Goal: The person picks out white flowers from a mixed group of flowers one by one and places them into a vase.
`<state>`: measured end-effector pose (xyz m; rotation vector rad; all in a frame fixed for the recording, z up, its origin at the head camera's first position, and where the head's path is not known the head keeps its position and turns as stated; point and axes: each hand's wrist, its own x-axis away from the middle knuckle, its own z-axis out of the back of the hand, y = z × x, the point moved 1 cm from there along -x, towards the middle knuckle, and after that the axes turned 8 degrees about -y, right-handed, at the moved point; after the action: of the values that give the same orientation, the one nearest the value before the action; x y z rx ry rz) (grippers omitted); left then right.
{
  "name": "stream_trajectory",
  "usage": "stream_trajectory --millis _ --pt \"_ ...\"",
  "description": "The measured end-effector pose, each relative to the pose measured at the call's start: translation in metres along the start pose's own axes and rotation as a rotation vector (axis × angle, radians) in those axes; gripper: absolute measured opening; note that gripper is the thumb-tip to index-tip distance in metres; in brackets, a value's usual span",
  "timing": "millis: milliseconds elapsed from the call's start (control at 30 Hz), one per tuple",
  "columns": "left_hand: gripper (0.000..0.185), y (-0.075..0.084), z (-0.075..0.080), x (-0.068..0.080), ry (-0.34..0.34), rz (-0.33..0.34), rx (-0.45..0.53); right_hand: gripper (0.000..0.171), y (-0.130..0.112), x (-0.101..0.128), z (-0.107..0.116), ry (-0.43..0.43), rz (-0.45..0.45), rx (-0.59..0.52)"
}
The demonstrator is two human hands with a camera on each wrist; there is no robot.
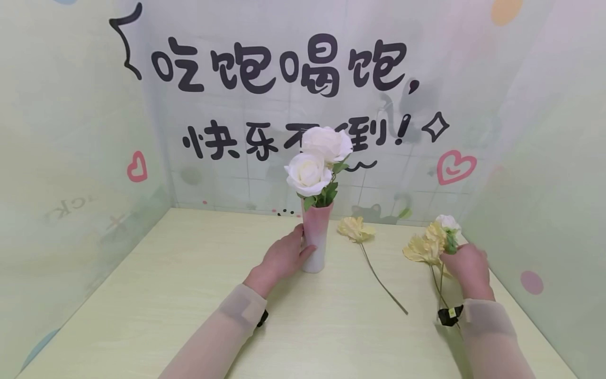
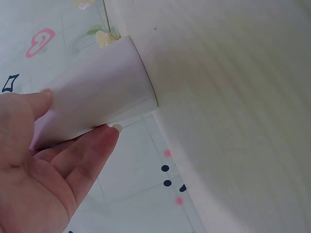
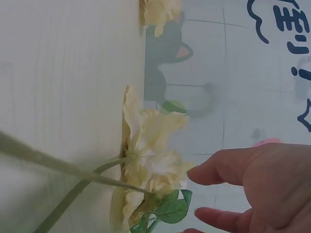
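A pink-and-white vase (image 1: pixel 316 243) stands upright mid-table with two white roses (image 1: pixel 309 173) in it. My left hand (image 1: pixel 292 251) grips the vase's lower half from the left; in the left wrist view its fingers (image 2: pixel 92 145) and thumb wrap the vase (image 2: pixel 102 92). At the right, a small bunch of pale yellow flowers (image 1: pixel 423 248) with a white bud (image 1: pixel 447 222) lies on the table. My right hand (image 1: pixel 458 259) hovers at these blooms, and its fingers (image 3: pixel 218 172) are stretched toward the yellow flower (image 3: pixel 146 155) without closing on it.
One more yellow flower (image 1: pixel 355 229) lies between vase and bunch, its thin stem (image 1: pixel 385 287) running toward me. The pale wooden table (image 1: pixel 165 295) is boxed in by printed backdrop walls (image 1: pixel 71 158) on the left, back and right.
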<state>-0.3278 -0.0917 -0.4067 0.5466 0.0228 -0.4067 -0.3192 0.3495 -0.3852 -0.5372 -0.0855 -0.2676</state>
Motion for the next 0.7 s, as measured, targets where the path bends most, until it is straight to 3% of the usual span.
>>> stream_trajectory --millis 133,267,467,700 --pt "0.067 0.0 0.0 0.0 -0.002 0.002 0.001 0.075 0.005 0.0 -0.003 -0.044 -0.024 0.108" --pt "0.068 0.001 0.0 0.0 -0.005 0.007 0.005 0.078 0.009 0.0 -0.005 -0.104 -0.048 0.142" --pt "0.067 0.001 0.0 0.001 -0.007 0.012 0.003 0.07 0.013 0.003 -0.006 -0.137 -0.037 0.145" --pt "0.066 0.001 -0.001 0.001 -0.004 0.009 -0.002 0.043 0.02 0.004 -0.006 -0.176 -0.026 0.15"
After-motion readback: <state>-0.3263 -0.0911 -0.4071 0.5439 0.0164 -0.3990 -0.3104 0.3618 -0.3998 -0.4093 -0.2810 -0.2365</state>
